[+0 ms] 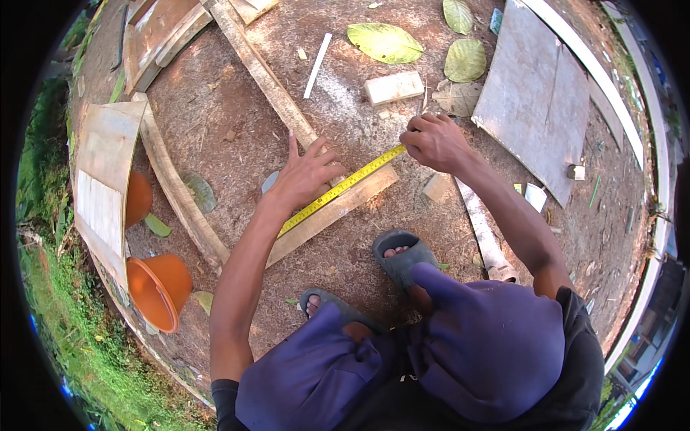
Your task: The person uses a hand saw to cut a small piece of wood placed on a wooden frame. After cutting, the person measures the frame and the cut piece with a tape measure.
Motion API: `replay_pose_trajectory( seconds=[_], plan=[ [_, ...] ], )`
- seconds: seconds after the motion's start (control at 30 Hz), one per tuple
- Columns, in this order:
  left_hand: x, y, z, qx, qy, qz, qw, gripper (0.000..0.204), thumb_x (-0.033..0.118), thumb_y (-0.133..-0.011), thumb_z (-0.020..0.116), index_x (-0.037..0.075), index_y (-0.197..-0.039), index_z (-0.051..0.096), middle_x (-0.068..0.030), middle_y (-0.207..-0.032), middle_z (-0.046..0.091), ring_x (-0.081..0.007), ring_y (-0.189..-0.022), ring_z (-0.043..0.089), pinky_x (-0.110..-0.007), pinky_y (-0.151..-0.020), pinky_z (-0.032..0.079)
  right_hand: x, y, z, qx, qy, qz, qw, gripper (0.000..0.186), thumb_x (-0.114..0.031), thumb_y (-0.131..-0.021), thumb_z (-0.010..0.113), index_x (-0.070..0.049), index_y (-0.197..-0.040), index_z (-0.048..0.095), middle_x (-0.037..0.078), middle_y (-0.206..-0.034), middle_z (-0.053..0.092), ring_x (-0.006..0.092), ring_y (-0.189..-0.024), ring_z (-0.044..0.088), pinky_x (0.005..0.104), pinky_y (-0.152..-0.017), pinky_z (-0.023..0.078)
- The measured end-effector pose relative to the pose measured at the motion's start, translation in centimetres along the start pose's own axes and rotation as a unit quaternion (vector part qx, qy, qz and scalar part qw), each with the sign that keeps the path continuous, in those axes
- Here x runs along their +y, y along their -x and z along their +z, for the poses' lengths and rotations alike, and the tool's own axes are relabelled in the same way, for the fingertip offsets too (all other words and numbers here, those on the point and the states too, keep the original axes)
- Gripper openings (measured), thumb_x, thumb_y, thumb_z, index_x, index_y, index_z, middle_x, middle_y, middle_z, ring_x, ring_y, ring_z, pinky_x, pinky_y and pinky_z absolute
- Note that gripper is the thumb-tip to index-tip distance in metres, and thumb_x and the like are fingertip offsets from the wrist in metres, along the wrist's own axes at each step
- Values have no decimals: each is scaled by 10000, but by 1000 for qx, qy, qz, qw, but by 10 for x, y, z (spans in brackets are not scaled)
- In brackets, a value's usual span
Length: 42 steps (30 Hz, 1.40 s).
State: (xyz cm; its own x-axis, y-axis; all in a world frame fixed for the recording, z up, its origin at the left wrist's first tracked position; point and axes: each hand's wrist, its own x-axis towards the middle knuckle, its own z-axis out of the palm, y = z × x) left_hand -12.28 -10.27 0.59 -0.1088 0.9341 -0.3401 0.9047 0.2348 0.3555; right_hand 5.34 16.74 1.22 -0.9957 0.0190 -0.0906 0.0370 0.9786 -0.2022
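A yellow tape measure blade (359,174) is stretched out along a short wooden board (332,221) on the ground in front of me. My right hand (433,144) is closed around the blade's right end, just past the board's far right tip. With fingers spread, my left hand (307,172) rests over the near end of a long wooden batten (267,80), beside the tape. The blade passes under my left wrist and emerges at its near side. Whether my left fingertips press the tape or the batten, I cannot tell.
Orange buckets (159,291) stand at the left beside a leaning panel (108,172). A curved plank (176,179) lies nearby. Beyond my hands are a pale block (394,87), a thin white strip (318,65) and large leaves (385,43). A grey sheet (528,93) lies at the right.
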Motion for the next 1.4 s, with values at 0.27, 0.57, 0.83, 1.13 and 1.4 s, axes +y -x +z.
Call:
replay_pose_trajectory(
  seconds=[0.27, 0.57, 0.83, 1.13, 1.4],
  plan=[
    [2, 13, 12, 135, -15, -41, 990, 576, -14, -919, 550, 233, -1435, 605, -80, -1485, 551, -303, -1540, 311, -674, -1274, 81, -2, 0, -3, -5, -1, 3, 1000, 202, -244, -982, 576, -131, -905, 725, 73, -1027, 697, 247, -996, 671, 458, -860, 520],
    [19, 65, 39, 251, 279, -284, 882, 304, 233, -979, 660, 24, -1195, 703, -166, -1123, 722, -353, -1064, 687, -430, -947, 529, -9, 2, -7, -12, -6, 12, 1000, 198, -219, -969, 575, -134, -944, 752, 81, -1030, 698, 255, -1026, 666, 462, -894, 503],
    [30, 86, 64, 254, 286, -331, 863, 291, 290, -973, 693, 34, -1097, 754, -182, -981, 758, -300, -869, 726, -420, -810, 554, -7, 5, -1, 25, -9, -2, 1000, 179, -214, -957, 586, -144, -918, 746, 54, -969, 690, 256, -977, 673, 460, -853, 506],
    [36, 106, 66, 237, 252, -340, 874, 310, 332, -972, 676, 42, -1051, 752, -198, -1058, 733, -387, -1009, 690, -468, -890, 525, -14, 4, 4, 47, -22, -11, 999, 160, -203, -927, 615, -147, -899, 762, 71, -960, 700, 254, -959, 679, 457, -863, 493],
    [40, 90, 81, 259, 264, -322, 872, 305, 322, -954, 693, 26, -1001, 746, -209, -1014, 724, -402, -1004, 677, -490, -895, 516, 3, 10, -4, 54, 11, -24, 998, 102, -223, -888, 654, -172, -888, 742, 35, -921, 677, 265, -958, 683, 483, -798, 528]
  ],
)
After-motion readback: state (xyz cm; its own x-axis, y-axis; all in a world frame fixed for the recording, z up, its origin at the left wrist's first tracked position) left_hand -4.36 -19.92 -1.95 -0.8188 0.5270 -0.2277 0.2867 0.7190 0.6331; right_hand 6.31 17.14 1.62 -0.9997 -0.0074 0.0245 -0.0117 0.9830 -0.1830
